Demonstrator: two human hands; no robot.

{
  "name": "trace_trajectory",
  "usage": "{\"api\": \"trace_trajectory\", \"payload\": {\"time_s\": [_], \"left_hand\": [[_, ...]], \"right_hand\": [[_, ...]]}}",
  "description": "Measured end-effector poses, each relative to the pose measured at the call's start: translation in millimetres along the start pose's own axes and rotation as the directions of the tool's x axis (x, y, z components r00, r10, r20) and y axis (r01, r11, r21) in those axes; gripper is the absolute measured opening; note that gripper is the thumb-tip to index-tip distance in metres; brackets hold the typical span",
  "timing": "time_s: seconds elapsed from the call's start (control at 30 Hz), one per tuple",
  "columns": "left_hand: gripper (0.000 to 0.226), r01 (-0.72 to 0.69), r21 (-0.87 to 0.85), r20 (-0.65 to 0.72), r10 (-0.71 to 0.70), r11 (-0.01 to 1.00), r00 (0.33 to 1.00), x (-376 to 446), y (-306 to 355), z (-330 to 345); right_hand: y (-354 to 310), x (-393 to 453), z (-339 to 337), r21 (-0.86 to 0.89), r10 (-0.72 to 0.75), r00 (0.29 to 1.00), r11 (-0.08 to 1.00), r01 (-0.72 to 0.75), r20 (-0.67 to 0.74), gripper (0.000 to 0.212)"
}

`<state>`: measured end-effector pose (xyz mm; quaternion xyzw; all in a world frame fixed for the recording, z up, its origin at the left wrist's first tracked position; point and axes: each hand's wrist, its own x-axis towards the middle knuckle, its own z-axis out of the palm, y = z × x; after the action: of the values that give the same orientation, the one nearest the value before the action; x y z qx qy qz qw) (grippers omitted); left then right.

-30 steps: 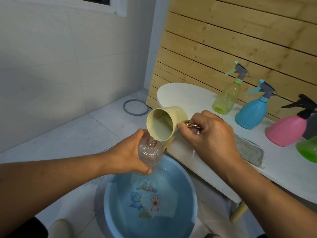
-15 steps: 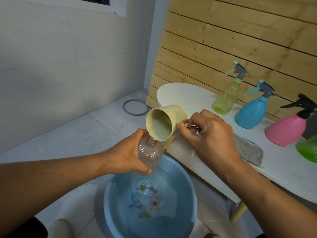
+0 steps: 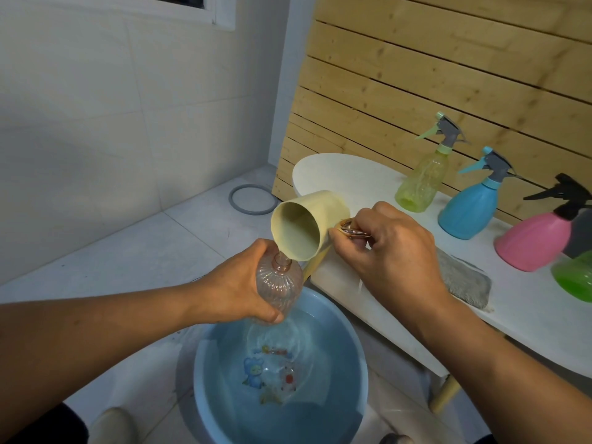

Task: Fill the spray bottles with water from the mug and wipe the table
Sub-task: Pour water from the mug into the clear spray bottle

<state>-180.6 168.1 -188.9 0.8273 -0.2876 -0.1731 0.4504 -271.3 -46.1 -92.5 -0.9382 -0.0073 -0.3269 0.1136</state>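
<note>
A blue basin (image 3: 205, 395) of water sits on the floor nearest the camera. Above it the left hand (image 3: 237, 283) curls its fingers round a clear ribbed bottle (image 3: 278, 286), cap off. The right hand (image 3: 394, 251) grips the handle of a cream mug (image 3: 304, 225), tipped so its rim meets the bottle's neck. Behind on the white table (image 3: 368, 177) lie a grey cloth (image 3: 464, 283) and yellow (image 3: 419, 184), blue (image 3: 467, 209), pink (image 3: 535, 241) and green (image 3: 576, 277) spray bottles
</note>
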Motion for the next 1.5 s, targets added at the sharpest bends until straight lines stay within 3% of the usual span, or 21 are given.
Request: {"api": "trace_trajectory", "payload": {"time_s": [0.7, 1.5], "left_hand": [[0.106, -0.006, 0.005, -0.004, 0.006, 1.0, 1.0, 0.8, -1.8, 0.6], [0.1, -0.023, -0.022, -0.03, 0.023, 0.999, 0.999, 3.0, -4.9, 2.1]], "right_hand": [[-1.9, 0.9, -1.8, -0.073, -0.086, 0.996, 0.994, 0.086, 0.0, 0.034], [-3.0, 0.7, -1.5, -0.147, -0.261, 0.965, 0.956, 0.254, -0.028, 0.029]]}}
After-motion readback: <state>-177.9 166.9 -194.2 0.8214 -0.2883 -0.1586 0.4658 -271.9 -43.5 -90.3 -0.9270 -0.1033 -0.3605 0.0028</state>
